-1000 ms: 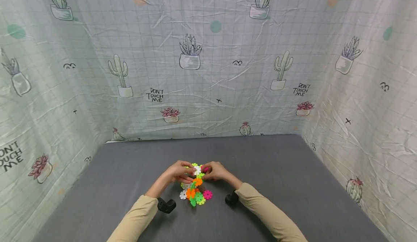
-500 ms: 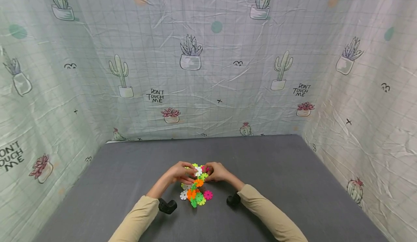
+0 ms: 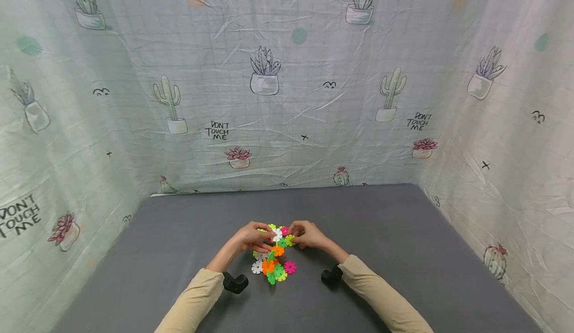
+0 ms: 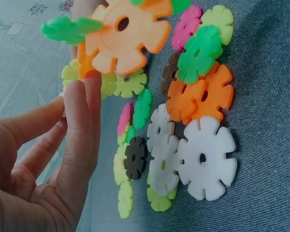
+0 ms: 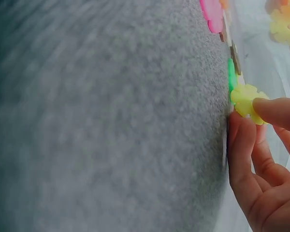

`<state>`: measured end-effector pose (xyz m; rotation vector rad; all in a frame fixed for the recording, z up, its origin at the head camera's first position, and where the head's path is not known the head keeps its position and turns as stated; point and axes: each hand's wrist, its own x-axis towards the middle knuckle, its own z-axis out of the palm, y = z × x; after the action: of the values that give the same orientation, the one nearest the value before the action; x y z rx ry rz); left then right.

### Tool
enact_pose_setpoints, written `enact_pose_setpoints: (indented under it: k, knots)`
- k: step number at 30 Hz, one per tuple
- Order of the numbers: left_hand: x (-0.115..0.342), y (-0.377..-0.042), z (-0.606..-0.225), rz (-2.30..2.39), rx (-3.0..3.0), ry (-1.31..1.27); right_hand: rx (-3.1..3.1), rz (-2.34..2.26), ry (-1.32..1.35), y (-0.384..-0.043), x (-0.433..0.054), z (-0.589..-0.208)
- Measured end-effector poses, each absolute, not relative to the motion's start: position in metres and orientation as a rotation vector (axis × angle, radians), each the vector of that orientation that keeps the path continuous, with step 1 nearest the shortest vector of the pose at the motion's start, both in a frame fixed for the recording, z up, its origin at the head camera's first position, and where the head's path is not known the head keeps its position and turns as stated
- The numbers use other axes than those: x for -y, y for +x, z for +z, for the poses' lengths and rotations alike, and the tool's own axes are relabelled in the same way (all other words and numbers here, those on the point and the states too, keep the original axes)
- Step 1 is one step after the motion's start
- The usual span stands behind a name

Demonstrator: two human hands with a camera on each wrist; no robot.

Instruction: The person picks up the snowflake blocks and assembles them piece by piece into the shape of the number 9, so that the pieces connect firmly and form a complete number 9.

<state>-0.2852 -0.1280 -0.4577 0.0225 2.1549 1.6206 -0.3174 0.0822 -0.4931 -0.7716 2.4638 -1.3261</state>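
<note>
My left hand (image 3: 254, 237) pinches a white snowflake disc (image 3: 277, 235), mostly hidden by its fingers in the left wrist view. Joined discs hang by that hand, among them an orange snowflake disc (image 4: 123, 29) and a green one (image 4: 70, 30). Between thumb and fingers, my right hand (image 3: 309, 235) holds a yellow snowflake disc (image 5: 250, 103), low over the table and just right of the pile. A green disc (image 3: 282, 243) lies at its left.
Loose discs lie on the grey table (image 3: 358, 233), including a white disc (image 4: 208, 158), a pink disc (image 3: 290, 267) and a dark brown disc (image 4: 135, 157). A patterned curtain (image 3: 300, 163) stands behind the table. Black wrist devices (image 3: 235, 283) sit below both hands.
My right hand has drawn slightly right with the yellow snowflake disc, and a green disc now shows beside it. The left hand stays nearly in place. The head view has shifted a little.
</note>
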Motion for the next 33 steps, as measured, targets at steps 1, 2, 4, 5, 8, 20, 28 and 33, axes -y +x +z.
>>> enact_pose_setpoints:
  k: [1, 2, 4, 5, 8, 20, 28, 33]
  knots:
    - [0.126, -0.286, -0.458, 1.625, -2.152, 0.029, -2.463, -1.332, -0.764, -0.318, -0.085, -0.493]
    - [0.125, -0.286, -0.459, 1.627, -2.153, 0.031, -2.458, -1.344, -0.767, -0.318, -0.087, -0.493]
    - [0.124, -0.286, -0.460, 1.629, -2.163, 0.021, -2.437, -1.373, -0.781, -0.318, -0.092, -0.492]
    - [0.123, -0.286, -0.460, 1.629, -2.166, 0.012, -2.422, -1.390, -0.792, -0.317, -0.093, -0.491]
    - [0.123, -0.285, -0.462, 1.634, -2.162, 0.006, -2.391, -1.444, -0.869, -0.313, -0.097, -0.485]
    - [0.116, -0.282, -0.466, 1.644, -2.139, 0.102, -2.375, -1.548, -0.983, -0.294, -0.103, -0.457]
    - [0.110, -0.282, -0.464, 1.647, -2.120, 0.112, -2.376, -1.545, -1.049, -0.291, -0.101, -0.451]
    - [0.108, -0.280, -0.468, 1.649, -2.092, 0.128, -2.343, -1.540, -1.093, -0.287, -0.099, -0.453]
